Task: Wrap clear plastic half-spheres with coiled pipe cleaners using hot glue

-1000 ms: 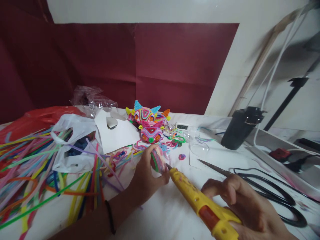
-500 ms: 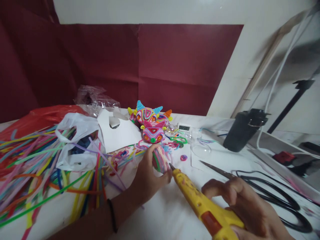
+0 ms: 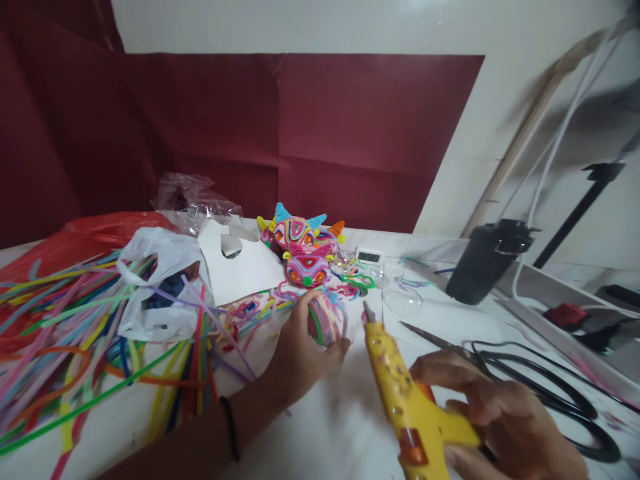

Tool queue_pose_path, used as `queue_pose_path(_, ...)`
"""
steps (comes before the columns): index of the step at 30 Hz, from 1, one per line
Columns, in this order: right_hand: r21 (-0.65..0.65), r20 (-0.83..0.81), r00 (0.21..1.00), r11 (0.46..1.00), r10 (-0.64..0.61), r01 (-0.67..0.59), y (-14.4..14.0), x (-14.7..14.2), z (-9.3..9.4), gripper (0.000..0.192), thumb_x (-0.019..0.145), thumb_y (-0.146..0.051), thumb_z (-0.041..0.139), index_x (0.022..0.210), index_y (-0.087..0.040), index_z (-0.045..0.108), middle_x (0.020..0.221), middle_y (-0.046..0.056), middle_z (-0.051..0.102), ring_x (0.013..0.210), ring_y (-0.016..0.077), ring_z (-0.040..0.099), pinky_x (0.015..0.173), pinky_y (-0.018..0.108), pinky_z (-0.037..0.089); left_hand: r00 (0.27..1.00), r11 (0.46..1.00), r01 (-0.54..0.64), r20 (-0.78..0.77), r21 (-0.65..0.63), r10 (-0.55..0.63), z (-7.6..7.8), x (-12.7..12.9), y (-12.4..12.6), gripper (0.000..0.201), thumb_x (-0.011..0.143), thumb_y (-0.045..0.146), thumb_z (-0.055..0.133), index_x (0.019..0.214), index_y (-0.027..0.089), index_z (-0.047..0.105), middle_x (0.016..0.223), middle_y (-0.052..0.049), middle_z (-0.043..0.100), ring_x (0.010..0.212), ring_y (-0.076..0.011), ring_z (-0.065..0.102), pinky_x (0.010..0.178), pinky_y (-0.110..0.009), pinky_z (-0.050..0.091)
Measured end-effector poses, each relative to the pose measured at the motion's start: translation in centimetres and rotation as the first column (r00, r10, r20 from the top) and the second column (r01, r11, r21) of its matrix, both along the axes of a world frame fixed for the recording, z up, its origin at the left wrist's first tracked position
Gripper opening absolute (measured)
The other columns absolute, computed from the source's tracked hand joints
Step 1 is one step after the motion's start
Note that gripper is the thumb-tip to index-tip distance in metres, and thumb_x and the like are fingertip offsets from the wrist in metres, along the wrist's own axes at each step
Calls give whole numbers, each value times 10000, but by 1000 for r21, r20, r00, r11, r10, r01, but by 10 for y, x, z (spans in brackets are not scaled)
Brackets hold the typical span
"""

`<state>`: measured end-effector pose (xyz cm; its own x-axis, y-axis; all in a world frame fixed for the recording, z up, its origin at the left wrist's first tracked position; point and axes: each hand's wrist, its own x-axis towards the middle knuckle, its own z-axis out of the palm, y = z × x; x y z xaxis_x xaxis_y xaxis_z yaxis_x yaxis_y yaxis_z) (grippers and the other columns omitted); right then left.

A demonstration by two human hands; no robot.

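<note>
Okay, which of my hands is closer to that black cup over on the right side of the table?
Right. Your right hand, gripping the yellow glue gun, sits in front of and below the black cup. Your left hand is farther off to its left, holding the colourful ball.

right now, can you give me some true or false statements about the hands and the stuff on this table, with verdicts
1. The right hand holds a yellow glue gun. True.
2. The glue gun's nozzle touches the coiled ball in the left hand. False: the nozzle stands apart, to the ball's right.
3. The black scissors lie on the table right of the glue gun. True.
4. The loose coloured strips are piled at the table's right end. False: they lie on the left.
5. The colourful horned figures sit beyond the left hand. True.
</note>
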<state>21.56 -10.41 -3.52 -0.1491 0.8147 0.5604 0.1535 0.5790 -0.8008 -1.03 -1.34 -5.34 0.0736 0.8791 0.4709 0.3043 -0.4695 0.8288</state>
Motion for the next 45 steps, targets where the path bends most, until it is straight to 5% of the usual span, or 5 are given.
queue_pose_path(3, 113, 111, 990, 991, -82, 70, 9, 4, -6, 258, 799, -163, 676, 933, -310, 511, 1063, 66, 662, 1034, 252, 628, 667, 295, 572, 999, 999, -48, -14, 3, 48, 0, -2, 4, 627, 632, 233, 722, 1196, 197, 449, 1109, -93, 629, 967, -234, 629, 864, -396, 516)
queue_pose_path(10, -108, 490, 871, 991, -21, 85, 33, 7, -17, 148, 879, -269, 585, 942, -249, 453, 1016, 60, 618, 865, 195, 623, 688, 313, 549, 997, 998, -66, 39, 18, 65, -4, -8, 11, 640, 678, 284, 685, 1248, 184, 412, 1125, -111, 608, 959, -230, 636, 856, -401, 516)
queue_pose_path(15, 59, 699, 713, 998, -58, 23, 37, 1, -14, 147, 845, -223, 598, 960, -232, 508, 1017, 80, 618, 939, 244, 588, 808, 406, 493, 994, 990, -86, -59, 115, 93, 2, -6, 2, 645, 646, 242, 699, 1230, 176, 431, 1126, -106, 621, 1015, -244, 620, 876, -384, 510)
queue_pose_path(26, 265, 438, 885, 964, -156, 38, 48, -50, 42, 32, 868, -209, 617, 872, -193, 643, 776, 39, 598, 759, 186, 561, 674, 311, 447, 990, 963, 22, -137, 270, 16, 2, -4, -7, 647, 665, 179, 664, 1253, 160, 397, 1177, -123, 585, 1083, -244, 592, 904, -363, 506)
queue_pose_path(45, 220, 409, 898, 973, -161, 75, 57, -58, 34, 155, 845, -157, 566, 697, -183, 605, 691, 19, 566, 697, 171, 527, 671, 315, 409, 980, 952, 56, -200, 302, 6, -5, -4, -6, 683, 680, 162, 660, 1294, 200, 363, 1213, -112, 565, 1103, -242, 581, 918, -385, 506)
